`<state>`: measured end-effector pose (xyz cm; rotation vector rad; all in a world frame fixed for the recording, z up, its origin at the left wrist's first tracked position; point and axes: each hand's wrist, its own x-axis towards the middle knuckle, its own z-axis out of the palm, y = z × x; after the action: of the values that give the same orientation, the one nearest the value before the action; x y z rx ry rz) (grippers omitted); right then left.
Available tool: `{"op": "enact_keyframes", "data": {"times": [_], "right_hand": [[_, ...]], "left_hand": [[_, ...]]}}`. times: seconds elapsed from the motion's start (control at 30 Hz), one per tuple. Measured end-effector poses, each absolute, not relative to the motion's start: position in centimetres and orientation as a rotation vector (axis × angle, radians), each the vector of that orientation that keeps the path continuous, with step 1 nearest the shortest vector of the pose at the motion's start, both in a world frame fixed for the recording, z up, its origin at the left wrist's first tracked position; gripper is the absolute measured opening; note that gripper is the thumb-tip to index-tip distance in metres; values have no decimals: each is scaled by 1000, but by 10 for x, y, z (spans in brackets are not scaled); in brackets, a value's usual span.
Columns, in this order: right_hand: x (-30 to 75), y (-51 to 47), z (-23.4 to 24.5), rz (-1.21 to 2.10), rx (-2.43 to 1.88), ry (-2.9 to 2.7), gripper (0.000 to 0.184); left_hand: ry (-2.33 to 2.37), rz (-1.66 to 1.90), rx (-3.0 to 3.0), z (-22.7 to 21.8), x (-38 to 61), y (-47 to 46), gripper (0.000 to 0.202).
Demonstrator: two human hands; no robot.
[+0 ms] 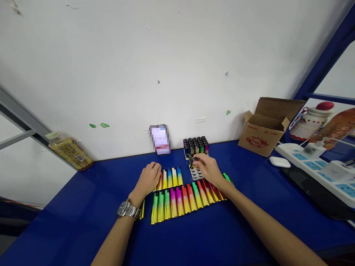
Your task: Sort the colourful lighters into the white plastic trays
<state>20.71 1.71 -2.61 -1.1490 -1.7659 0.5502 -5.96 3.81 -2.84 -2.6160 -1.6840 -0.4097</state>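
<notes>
This looks like a small packing workbench. Rows of bright lighters (183, 197) lie on the blue table (83, 221), with a full tray (195, 145) at twelve o'clock and a cardboard box (266, 129) at two.

On the blue table (83, 221), near its far edge, the right hand (210, 169) pinches a dark lighter (192, 161) just above a white slotted tray (195, 174), with a full tray (195, 145) of lighters (dark tops up) behind it. The left hand (148, 180) lies knuckles-up on the left end of a short row (172, 177) of rainbow lighters. A longer row (185, 199) lies nearer, and a cardboard box (263, 129) stands toward the far right corner.
</notes>
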Motion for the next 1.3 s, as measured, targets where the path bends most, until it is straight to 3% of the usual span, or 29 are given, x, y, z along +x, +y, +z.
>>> {"op": "enact_keyframes", "data": {"times": [0.27, 0.6, 0.73, 0.87, 1.0, 1.3], "right_hand": [[204, 21, -30, 283, -1152, -1822, 18], [179, 19, -27, 462, -1264, -1725, 13], [177, 11, -24, 260, -1432, -1727, 34], [168, -3, -12, 4, -1545, -1992, 34], [146, -11, 2, 68, -1736, -2328, 33], [125, 0, 11, 412, -2004, -2266, 21]], "left_hand": [[-1700, -412, -2617, -29, -59, 38, 29], [-1674, -424, -2609, -31, -61, 39, 30], [-1658, -480, -2610, -35, -62, 41, 30], [-1650, -482, -2613, -35, -62, 42, 29], [-1666, -442, -2616, -34, -61, 40, 30], [-1681, -396, -2608, -31, -60, 38, 30]]}}
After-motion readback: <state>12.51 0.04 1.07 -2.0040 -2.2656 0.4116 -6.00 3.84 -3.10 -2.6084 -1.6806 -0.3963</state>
